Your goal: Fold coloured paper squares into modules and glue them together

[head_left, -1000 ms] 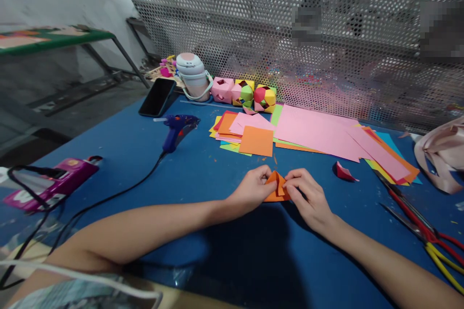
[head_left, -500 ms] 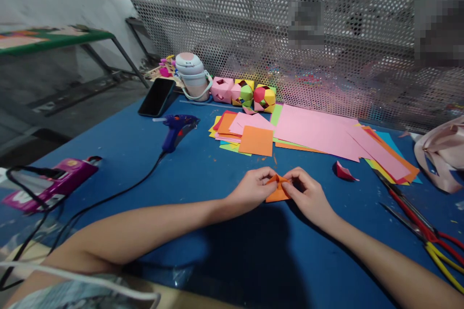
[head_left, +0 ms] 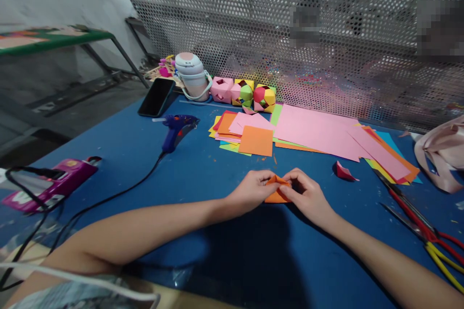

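A small piece of folded orange paper (head_left: 277, 197) is between my two hands, just above the blue table (head_left: 203, 174). My left hand (head_left: 251, 187) pinches its left side, the thumb lying across the upper fold. On the right side my right hand (head_left: 305, 194) grips it with thumb and bent fingers. The paper's top edge stands up in a raised fold, partly covered by my fingertips. Beyond my hands lies an orange square sheet (head_left: 255, 141) on a pile of coloured paper squares (head_left: 226, 128).
Large pink sheets (head_left: 315, 130) lie behind my right hand, near a small folded red piece (head_left: 344, 172). Scissors (head_left: 416, 224) rest at the right. On the left are a blue glue gun (head_left: 174, 130), a phone (head_left: 157, 97) and a purple power strip (head_left: 54, 186). Folded paper cubes (head_left: 242, 92) stand behind.
My left thumb has slid rightward across the orange paper's fold, toward my right thumb. Both hands keep hold of the paper and have barely shifted otherwise.
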### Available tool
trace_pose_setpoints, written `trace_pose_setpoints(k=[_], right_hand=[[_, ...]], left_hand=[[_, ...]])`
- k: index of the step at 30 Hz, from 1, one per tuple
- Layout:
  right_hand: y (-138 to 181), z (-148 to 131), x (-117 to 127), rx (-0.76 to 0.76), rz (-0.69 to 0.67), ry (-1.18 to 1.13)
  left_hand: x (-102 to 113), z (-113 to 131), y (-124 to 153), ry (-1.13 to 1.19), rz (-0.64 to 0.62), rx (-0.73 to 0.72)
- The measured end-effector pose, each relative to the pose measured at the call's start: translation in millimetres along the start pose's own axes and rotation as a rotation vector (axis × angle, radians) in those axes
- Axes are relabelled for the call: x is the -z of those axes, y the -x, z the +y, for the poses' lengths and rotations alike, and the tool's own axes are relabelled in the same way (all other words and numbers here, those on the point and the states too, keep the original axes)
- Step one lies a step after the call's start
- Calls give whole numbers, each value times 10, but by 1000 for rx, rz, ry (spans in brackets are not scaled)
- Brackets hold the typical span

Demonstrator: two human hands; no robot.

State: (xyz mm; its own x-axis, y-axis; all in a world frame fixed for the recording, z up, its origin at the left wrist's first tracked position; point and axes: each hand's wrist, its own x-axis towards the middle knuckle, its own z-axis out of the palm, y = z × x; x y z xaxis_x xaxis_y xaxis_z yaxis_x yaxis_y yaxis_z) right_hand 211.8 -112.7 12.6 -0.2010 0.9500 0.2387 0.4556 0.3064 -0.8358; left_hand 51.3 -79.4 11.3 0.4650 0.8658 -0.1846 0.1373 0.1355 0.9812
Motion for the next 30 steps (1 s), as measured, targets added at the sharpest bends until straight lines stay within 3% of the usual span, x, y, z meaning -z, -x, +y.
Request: trace_pose_setpoints(k=[18, 30], right_hand=[[25, 10, -5, 105, 92, 120], [15, 9, -22, 69, 90, 177]], left_hand=[[0, -60, -8, -131, -46, -18], [19, 4, 2, -191, 104, -57]])
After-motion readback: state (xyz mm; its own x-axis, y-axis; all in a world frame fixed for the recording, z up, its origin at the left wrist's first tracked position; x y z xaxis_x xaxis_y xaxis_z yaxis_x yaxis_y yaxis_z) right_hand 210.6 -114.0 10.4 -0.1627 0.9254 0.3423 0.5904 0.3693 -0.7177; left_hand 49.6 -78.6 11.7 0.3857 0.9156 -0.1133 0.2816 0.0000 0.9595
